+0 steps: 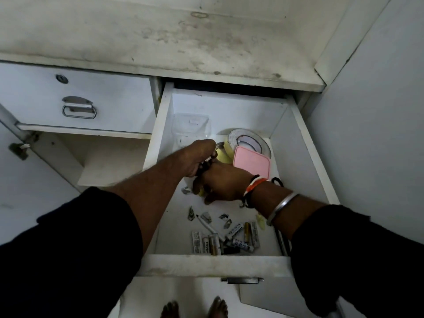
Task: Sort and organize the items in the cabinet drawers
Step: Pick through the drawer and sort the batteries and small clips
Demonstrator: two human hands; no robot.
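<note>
Here, open drawer, left hand fingers curled round dark bits, right hand fingers unclear.

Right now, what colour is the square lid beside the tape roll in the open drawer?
The square lid is pink, seen best in the head view.

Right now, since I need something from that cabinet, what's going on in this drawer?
A person has both hands in the open drawer. The left hand holds a small dark object, too hidden to name. The right hand reaches down at a yellow scrap, grip unclear. A tape roll and pink-lidded box sit at the back. Batteries and a marker lie loose at the front, so sorting looks unfinished.
</note>
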